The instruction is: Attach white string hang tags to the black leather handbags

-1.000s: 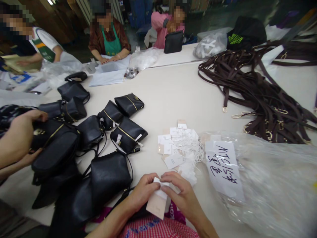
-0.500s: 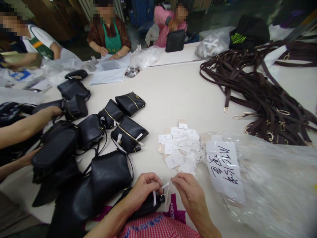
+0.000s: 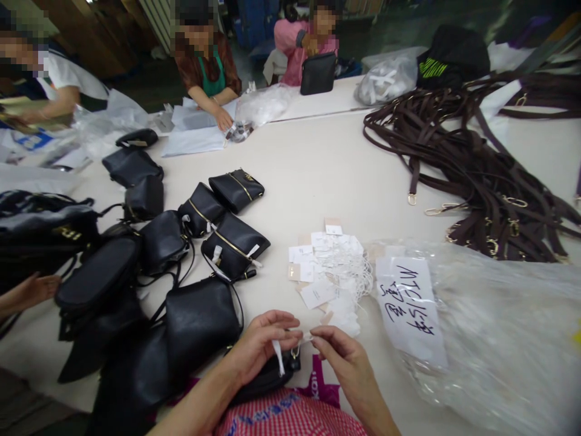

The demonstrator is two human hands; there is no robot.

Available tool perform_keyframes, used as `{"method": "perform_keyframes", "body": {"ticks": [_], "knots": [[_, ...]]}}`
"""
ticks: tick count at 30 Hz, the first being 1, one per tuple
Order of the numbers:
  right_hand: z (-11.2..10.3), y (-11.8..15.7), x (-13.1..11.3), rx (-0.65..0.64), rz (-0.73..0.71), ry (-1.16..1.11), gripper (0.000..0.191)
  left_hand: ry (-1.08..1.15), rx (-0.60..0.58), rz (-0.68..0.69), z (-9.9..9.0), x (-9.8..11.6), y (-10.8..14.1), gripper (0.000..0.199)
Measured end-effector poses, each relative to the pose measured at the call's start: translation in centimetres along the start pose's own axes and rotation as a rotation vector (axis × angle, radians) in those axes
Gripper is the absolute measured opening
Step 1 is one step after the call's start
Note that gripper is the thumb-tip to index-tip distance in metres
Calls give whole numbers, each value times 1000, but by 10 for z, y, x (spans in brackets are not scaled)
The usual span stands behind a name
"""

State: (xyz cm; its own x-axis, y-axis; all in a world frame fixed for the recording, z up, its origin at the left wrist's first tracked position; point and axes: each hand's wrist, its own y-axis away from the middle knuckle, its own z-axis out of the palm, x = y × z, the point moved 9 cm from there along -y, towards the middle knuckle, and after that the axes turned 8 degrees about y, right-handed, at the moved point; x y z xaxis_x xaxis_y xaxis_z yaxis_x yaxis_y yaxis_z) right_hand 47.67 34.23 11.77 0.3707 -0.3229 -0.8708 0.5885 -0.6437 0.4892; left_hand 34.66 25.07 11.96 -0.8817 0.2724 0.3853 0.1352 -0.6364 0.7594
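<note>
Low in front of me, my left hand (image 3: 263, 342) has its fingers curled above a small black bag (image 3: 267, 378), at a thin white string (image 3: 307, 338). A narrow white strip (image 3: 278, 358) hangs below those fingers, beside a metal ring on the bag. My right hand (image 3: 345, 357) pinches the other end of the string between thumb and fingertips. Just beyond my hands lies a pile of white and beige hang tags (image 3: 318, 293) with white strings. Part of the black bag is hidden under my left hand and forearm.
Several black bags (image 3: 204, 312) crowd the left side, with a co-worker's hand (image 3: 31, 293) among them. A clear plastic bag (image 3: 494, 339) with a handwritten label lies right. Dark brown straps (image 3: 476, 157) are heaped behind it. Other people (image 3: 209, 66) work at the far side.
My left fingers have lifted and opened somewhat, and the white string between my hands is now shorter. The co-worker's arms at left have drawn back. The person in the green apron has reached forward.
</note>
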Motion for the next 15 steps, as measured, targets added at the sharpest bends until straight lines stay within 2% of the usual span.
{"method": "perform_keyframes", "body": {"ticks": [3, 5, 7, 10, 15], "knots": [[8, 2, -13, -19, -131, 158, 23, 76, -44, 41, 2, 4, 0, 50], [14, 1, -14, -20, -157, 239, 23, 102, -47, 84, 3, 7, 1, 55], [21, -2, -8, -33, -104, 205, 22, 110, -48, 118, 6, 11, 2, 55], [36, -6, 4, -115, 34, 31, 21, 88, -63, 141, 10, 13, 3, 53], [47, -9, 3, -228, 142, -97, 24, 34, -107, 150, 16, 13, 3, 51]]}}
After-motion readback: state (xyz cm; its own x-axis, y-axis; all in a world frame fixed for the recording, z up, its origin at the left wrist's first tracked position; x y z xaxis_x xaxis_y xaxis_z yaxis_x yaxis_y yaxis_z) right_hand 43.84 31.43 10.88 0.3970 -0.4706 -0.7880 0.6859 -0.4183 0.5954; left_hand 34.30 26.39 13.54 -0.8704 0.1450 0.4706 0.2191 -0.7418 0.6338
